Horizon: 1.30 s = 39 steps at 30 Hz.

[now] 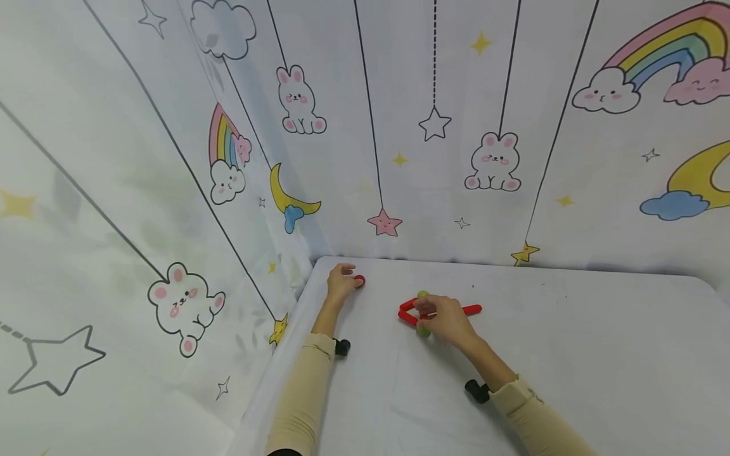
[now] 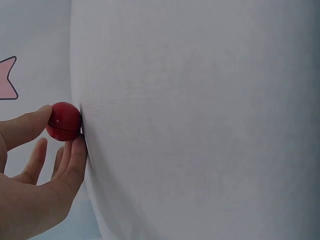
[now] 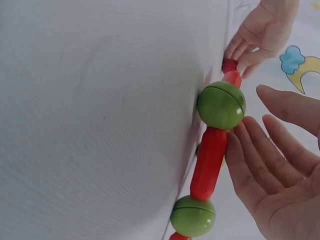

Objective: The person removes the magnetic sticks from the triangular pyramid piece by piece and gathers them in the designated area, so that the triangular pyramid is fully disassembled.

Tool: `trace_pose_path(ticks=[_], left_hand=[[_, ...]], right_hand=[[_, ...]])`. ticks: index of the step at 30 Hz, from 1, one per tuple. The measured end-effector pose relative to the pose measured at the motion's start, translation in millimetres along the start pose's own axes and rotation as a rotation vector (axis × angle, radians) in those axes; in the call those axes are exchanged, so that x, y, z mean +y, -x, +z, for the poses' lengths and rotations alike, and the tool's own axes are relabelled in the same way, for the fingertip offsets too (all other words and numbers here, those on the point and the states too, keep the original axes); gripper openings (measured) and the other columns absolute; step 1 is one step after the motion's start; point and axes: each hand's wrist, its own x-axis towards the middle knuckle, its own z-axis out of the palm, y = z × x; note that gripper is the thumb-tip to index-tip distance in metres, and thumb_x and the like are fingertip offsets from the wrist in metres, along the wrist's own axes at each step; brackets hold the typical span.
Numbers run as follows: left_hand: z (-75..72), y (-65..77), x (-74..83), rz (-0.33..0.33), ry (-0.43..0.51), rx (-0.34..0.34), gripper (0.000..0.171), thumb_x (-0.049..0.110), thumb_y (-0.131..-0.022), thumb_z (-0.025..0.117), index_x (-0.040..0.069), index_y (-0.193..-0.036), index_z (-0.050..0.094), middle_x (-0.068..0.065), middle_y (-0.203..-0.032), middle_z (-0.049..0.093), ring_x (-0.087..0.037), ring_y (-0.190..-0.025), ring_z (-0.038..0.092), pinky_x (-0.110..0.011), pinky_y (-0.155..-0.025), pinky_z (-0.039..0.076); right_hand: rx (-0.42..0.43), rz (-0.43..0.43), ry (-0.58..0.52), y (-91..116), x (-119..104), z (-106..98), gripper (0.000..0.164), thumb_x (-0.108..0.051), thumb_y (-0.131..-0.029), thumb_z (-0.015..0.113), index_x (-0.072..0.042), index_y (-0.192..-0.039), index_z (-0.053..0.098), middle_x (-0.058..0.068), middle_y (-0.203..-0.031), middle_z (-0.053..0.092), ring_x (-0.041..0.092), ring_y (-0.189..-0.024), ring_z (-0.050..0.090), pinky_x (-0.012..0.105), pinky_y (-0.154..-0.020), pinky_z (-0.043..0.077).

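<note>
My left hand (image 1: 340, 285) pinches a red ball (image 2: 64, 121) between thumb and fingertips, low over the white table. To the right lies a joined shape of red rods (image 1: 407, 318) and green balls (image 3: 221, 105), flat on the cloth. Over that shape hovers my right hand (image 1: 447, 320), which hides part of it in the head view. In the right wrist view its fingers are extended alongside a red rod (image 3: 209, 162), with the thumb apart; whether they touch it I cannot tell. One red rod (image 1: 472, 310) sticks out to the right beyond the hand.
A white cloth covers the table (image 1: 599, 354). Behind it and along the left hangs a white curtain (image 1: 342, 158) printed with rabbits, stars and rainbows. A black wrist camera (image 1: 478, 391) sits at the right cuff, another black camera (image 1: 342, 347) at the left.
</note>
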Motion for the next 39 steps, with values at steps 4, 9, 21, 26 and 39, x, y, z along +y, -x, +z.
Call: trace_pose_path(ticks=[4, 9, 21, 26, 39], left_hand=[[-1.4, 1.8, 0.0, 0.009, -0.014, -0.017, 0.047, -0.005, -0.084, 0.082, -0.001, -0.128, 0.067, -0.022, -0.130, 0.065, -0.035, -0.112, 0.067, -0.040, -0.090, 0.057], [-1.9, 0.3, 1.5, 0.006, -0.005, -0.046, 0.046, -0.006, -0.085, 0.080, 0.000, -0.129, 0.066, -0.020, -0.132, 0.063, -0.035, -0.116, 0.066, -0.039, -0.091, 0.057], [-9.7, 16.0, 11.4, 0.066, -0.003, 0.047, 0.046, -0.005, -0.084, 0.080, -0.001, -0.127, 0.066, -0.024, -0.132, 0.053, -0.040, -0.118, 0.064, -0.046, -0.094, 0.058], [-10.0, 36.2, 21.4, 0.111, 0.036, 0.016, 0.044, -0.006, -0.086, 0.079, -0.001, -0.127, 0.066, -0.025, -0.135, 0.051, -0.042, -0.119, 0.064, -0.047, -0.094, 0.058], [22.1, 77.7, 43.3, 0.164, 0.055, -0.241, 0.045, 0.002, -0.089, 0.079, 0.005, -0.132, 0.065, -0.019, -0.135, 0.057, -0.034, -0.116, 0.068, -0.040, -0.085, 0.062]], right_hand=[[-0.003, -0.015, -0.003, 2, -3, 0, 0.036, 0.000, -0.085, 0.083, -0.002, -0.120, 0.073, 0.014, -0.113, 0.076, 0.030, -0.105, 0.073, 0.045, -0.091, 0.060], [0.003, -0.019, 0.002, 3, -4, -2, 0.036, -0.001, -0.086, 0.083, -0.003, -0.120, 0.074, 0.014, -0.113, 0.076, 0.030, -0.104, 0.073, 0.044, -0.089, 0.061], [0.005, 0.003, 0.030, 3, -4, -5, 0.037, -0.006, -0.088, 0.083, -0.004, -0.123, 0.073, 0.012, -0.115, 0.076, 0.030, -0.109, 0.072, 0.046, -0.091, 0.060], [0.022, -0.005, 0.055, 4, -6, -6, 0.038, -0.008, -0.086, 0.085, -0.005, -0.122, 0.074, 0.009, -0.113, 0.077, 0.029, -0.109, 0.072, 0.051, -0.095, 0.057], [0.009, 0.060, 0.088, 5, -9, -10, 0.034, -0.008, -0.087, 0.084, -0.004, -0.119, 0.075, 0.013, -0.113, 0.076, 0.029, -0.105, 0.072, 0.045, -0.087, 0.061]])
